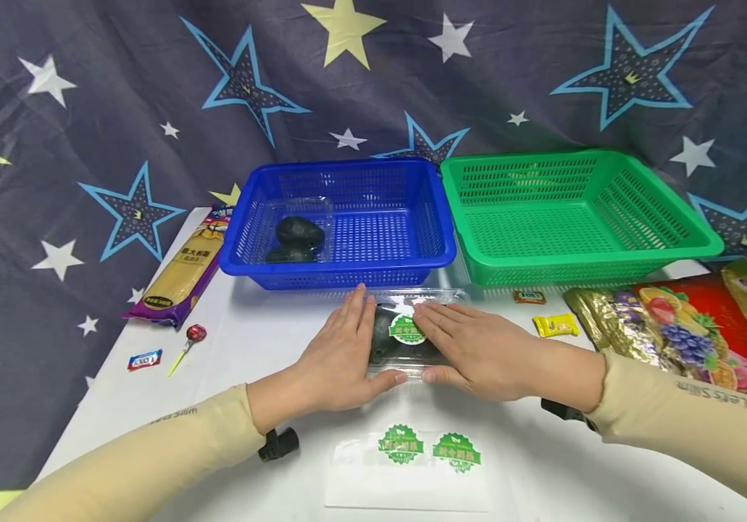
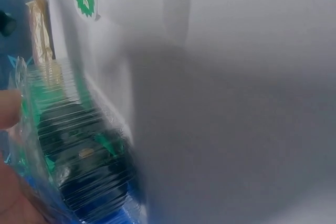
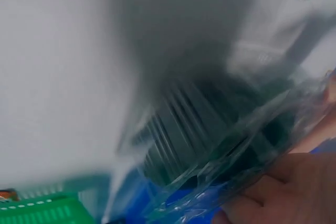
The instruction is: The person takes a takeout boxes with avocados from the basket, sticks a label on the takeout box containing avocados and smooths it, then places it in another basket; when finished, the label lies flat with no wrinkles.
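A clear plastic fruit box (image 1: 419,296) with dark oval fruits (image 1: 382,346), which look like avocados, lies in front of me on the white table. A round green and white sticker (image 1: 406,329) sits on its lid. My left hand (image 1: 337,355) rests along the left side of the box, fingers straight and pointing away, thumb at the near edge. My right hand (image 1: 487,351) lies over the right part, its straight fingertips touching the lid beside the sticker and its thumb at the near edge. In the wrist views the ribbed side of the box (image 2: 79,150) shows below the hands.
Behind stand a blue basket (image 1: 340,272) holding another clear box of dark fruits (image 1: 299,232), and a green basket (image 1: 582,264). Nearer lies a sticker sheet (image 1: 406,493). A pasta packet (image 1: 184,268), lollipop (image 1: 195,333), small candies (image 1: 556,325) and red-gold bag (image 1: 693,333) lie at the sides.
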A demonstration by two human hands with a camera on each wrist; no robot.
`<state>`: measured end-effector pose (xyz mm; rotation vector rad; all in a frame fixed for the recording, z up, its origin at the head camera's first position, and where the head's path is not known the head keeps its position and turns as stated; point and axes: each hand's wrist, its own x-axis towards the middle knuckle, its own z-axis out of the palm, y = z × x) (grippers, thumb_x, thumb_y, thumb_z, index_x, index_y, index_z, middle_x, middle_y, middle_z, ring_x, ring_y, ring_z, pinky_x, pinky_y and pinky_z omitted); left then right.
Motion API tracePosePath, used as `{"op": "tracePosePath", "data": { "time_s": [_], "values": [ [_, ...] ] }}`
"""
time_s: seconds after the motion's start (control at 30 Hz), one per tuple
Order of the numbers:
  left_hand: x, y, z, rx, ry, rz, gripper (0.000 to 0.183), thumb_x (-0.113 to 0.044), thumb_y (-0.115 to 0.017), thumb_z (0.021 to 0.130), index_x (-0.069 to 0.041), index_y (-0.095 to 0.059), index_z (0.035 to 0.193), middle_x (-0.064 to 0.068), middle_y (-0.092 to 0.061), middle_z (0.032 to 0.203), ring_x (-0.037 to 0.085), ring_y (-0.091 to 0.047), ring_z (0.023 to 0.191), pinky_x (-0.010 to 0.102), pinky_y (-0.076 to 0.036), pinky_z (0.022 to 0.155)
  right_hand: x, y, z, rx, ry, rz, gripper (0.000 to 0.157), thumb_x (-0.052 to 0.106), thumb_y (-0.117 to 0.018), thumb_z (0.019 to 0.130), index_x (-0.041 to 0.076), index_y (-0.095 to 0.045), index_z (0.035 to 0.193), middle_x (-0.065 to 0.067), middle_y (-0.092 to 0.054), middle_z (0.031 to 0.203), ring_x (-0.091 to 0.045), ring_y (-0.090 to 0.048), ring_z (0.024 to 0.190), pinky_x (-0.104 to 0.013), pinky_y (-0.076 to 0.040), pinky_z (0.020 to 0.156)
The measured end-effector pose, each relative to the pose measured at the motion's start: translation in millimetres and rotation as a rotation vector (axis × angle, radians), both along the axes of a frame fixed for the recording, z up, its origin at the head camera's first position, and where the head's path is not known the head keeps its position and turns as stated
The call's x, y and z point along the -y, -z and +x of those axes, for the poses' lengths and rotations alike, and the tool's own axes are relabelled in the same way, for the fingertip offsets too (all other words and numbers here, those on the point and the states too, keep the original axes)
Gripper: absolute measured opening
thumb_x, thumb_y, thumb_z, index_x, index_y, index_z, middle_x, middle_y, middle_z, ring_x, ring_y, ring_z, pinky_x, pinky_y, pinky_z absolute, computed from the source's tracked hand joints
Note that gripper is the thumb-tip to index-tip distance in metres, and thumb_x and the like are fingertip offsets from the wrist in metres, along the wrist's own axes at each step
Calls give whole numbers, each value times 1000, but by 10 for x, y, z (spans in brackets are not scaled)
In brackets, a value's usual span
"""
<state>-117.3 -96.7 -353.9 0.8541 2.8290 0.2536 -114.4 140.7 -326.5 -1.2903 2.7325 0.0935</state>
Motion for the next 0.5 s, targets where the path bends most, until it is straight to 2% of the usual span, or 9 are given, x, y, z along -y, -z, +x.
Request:
{"op": "tracePosePath", "data": {
  "time_s": [0.27, 0.5],
  "values": [
    [-4, -9, 16, 0, -14, -10, 108, -72, -43, 85, 4, -3, 150, 23, 10, 155, 34, 4, 144, 41, -7, 116, -49, -49, 271, 36, -21, 6, 82, 61, -22, 97, -3, -30, 147, -18, -26, 154, -31, -24, 142, -46, -25, 113],
    [-13, 11, 12, -6, 0, 17, 107, -71, -44, 86, 5, -3, 150, 24, 10, 155, 35, 3, 144, 43, -7, 116, 50, -22, 280, 85, -71, -49, 76, 58, -24, 99, 0, -28, 148, -14, -24, 155, -26, -21, 143, -43, -23, 114]
  ]
}}
